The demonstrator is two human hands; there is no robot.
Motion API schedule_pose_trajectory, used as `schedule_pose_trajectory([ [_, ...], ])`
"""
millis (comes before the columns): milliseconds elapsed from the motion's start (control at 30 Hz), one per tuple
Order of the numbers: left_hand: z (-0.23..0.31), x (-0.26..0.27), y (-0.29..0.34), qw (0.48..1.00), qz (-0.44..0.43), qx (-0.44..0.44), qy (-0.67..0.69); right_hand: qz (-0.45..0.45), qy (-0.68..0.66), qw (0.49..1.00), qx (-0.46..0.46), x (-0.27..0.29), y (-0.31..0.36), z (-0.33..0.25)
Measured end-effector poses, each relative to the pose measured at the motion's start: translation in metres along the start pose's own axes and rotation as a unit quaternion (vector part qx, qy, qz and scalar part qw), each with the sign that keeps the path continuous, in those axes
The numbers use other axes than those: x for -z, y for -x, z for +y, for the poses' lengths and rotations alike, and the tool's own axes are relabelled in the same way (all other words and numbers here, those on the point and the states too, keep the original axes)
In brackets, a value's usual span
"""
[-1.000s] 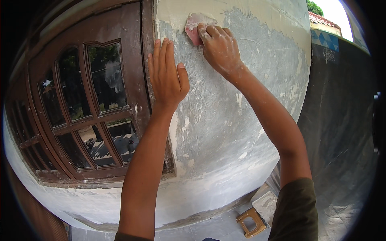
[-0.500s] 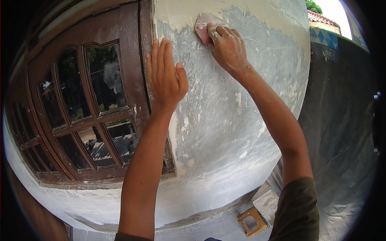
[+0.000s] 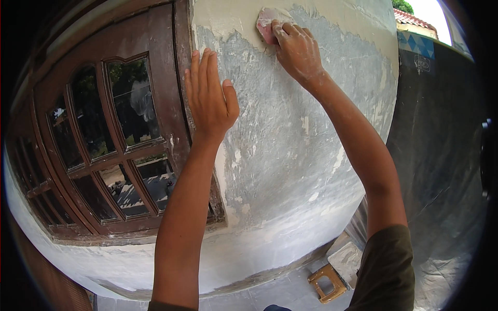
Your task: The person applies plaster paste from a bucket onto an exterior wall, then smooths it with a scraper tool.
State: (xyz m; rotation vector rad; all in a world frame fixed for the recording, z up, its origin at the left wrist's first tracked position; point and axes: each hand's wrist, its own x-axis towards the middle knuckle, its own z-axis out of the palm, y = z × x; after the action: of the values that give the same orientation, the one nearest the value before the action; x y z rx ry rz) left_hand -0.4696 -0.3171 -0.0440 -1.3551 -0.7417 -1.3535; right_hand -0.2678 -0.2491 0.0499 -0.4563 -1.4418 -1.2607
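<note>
My right hand (image 3: 299, 54) grips a pink putty scraper (image 3: 267, 27) smeared with whitish paste. Its flat face lies against the upper part of the grey wall (image 3: 280, 140), at the lower border of a cream putty layer (image 3: 342, 16). White smears cover the fingers and wrist of that hand. My left hand (image 3: 210, 101) rests flat, fingers stretched upward, where the wall meets the brown wooden window frame (image 3: 182, 36). Nothing is held in it.
Left of the wall is a window with several glass panes (image 3: 132, 103). A dark sheet (image 3: 441, 129) hangs along the right side. Down on the tiled floor (image 3: 270, 295) stand a small tan stool (image 3: 327, 283) and a pale, paste-marked slab (image 3: 346, 262).
My right hand and the scraper have slid slightly up and to the right along the wall. The left hand stays in place, while the whole view has shifted a little.
</note>
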Motion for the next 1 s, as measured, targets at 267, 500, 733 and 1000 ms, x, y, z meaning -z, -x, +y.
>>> schedule_pose_trajectory([
  [267,-0.001,0.003,0.002,1.000,-0.001,0.002,-0.008,-0.026,-0.130,0.991,-0.010,0.038,0.039,-0.029],
  [500,-0.001,0.000,0.000,1.000,0.004,0.002,-0.001,-0.026,-0.017,0.999,-0.009,0.001,-0.005,0.000],
  [733,-0.003,0.003,0.004,1.000,0.004,0.005,-0.006,-0.086,-0.132,0.987,0.015,0.044,0.073,-0.051],
  [1000,0.000,-0.003,0.000,1.000,0.012,-0.005,-0.005,0.003,-0.024,1.000,-0.008,-0.002,-0.022,0.002],
])
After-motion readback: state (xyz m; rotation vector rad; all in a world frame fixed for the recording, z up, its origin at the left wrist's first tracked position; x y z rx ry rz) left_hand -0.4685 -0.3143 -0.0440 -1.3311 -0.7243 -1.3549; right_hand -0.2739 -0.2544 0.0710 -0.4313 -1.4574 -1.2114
